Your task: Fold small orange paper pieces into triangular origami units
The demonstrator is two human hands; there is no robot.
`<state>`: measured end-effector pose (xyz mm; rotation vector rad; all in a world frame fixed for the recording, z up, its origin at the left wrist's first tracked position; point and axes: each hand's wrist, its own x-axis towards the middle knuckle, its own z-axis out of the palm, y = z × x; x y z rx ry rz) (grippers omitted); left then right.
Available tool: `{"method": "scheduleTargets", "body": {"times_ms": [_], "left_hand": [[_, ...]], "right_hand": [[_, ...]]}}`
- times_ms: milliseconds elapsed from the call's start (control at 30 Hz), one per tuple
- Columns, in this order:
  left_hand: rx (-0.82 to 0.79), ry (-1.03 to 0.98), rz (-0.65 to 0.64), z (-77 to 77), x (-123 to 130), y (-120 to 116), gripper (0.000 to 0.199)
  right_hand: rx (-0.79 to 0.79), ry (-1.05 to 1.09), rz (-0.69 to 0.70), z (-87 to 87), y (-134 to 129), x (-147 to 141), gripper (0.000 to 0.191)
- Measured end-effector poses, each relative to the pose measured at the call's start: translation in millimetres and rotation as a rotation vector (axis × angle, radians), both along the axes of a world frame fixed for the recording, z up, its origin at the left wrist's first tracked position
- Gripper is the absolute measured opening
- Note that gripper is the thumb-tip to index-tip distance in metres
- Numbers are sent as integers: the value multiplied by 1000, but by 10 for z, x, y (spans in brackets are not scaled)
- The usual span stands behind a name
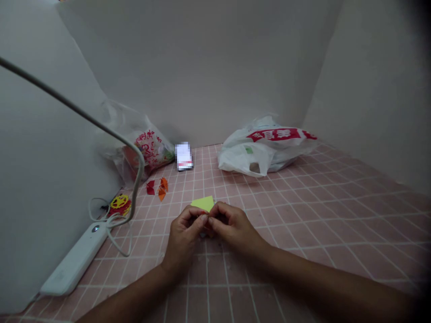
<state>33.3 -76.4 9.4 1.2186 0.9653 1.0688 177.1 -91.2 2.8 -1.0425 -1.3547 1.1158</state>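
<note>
My left hand and my right hand meet at the centre, thumbs and fingertips pinched together. Between them is a small orange-red piece of folded paper, mostly hidden by the fingers. Just beyond my fingertips lies a yellow-green square of paper, its near part covered by my hands. Farther left sit small folded paper figures: a red one and two orange ones, one behind the other.
A phone leans near the back wall. Plastic bags stand at the left and the right. On the left are a white power strip, a grey cable and a yellow-and-red round object. Pink checked cloth covers the surface.
</note>
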Motion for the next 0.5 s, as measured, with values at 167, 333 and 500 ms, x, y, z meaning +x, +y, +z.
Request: {"method": "scheduleTargets", "body": {"times_ms": [167, 333, 500], "left_hand": [[-79, -85, 41, -33, 4, 16, 17], [-54, -125, 63, -39, -3, 39, 17], [-17, -72, 56, -31, -16, 24, 16]], "right_hand": [[4, -82, -37, 12, 15, 11, 13], [45, -162, -64, 1, 15, 10, 13], [42, -110, -42, -22, 9, 5, 9]]}}
